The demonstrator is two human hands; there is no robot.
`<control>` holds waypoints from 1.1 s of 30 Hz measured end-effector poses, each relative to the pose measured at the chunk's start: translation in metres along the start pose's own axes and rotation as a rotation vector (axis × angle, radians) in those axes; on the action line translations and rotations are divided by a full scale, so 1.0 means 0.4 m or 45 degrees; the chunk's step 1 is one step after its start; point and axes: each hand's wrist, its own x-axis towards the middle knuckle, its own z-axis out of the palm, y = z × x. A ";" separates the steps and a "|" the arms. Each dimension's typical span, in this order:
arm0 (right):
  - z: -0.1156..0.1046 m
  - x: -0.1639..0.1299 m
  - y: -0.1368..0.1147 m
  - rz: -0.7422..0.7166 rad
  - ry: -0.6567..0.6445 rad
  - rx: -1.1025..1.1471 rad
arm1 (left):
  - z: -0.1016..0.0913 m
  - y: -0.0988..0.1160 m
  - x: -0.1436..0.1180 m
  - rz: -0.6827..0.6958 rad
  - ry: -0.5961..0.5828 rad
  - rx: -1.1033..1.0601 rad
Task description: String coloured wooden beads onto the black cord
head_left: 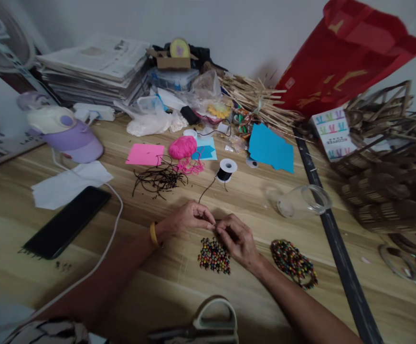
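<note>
My left hand (193, 216), with a yellow band at the wrist, pinches a thin black cord (205, 188) that runs from a white spool of black cord (225, 170). Close against its fingertips, my right hand (237, 237) is closed in a pinch too. What sits between the right fingertips is too small to make out, perhaps a bead or the cord's end. Just below both hands lies a patch of loose multicoloured beads (214, 256). To the right of my right forearm rests a coil of strung beads (293, 264).
Scissors (217, 313) lie at the near edge. A glass jar (303, 201) lies on its side at right, near woven baskets (379, 191). Black cord scraps (159, 177), pink yarn (182, 147) and blue paper (271, 147) are farther back. A phone (68, 222) and white cable (116, 227) are left.
</note>
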 end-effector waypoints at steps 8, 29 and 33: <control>0.002 -0.002 0.004 -0.014 -0.001 0.004 | -0.001 -0.009 0.003 0.003 -0.005 0.009; 0.003 -0.002 0.005 -0.037 -0.017 0.008 | 0.002 -0.012 0.003 0.001 -0.025 -0.049; 0.003 -0.002 0.006 -0.037 -0.026 0.009 | 0.002 -0.012 0.003 -0.014 -0.018 -0.053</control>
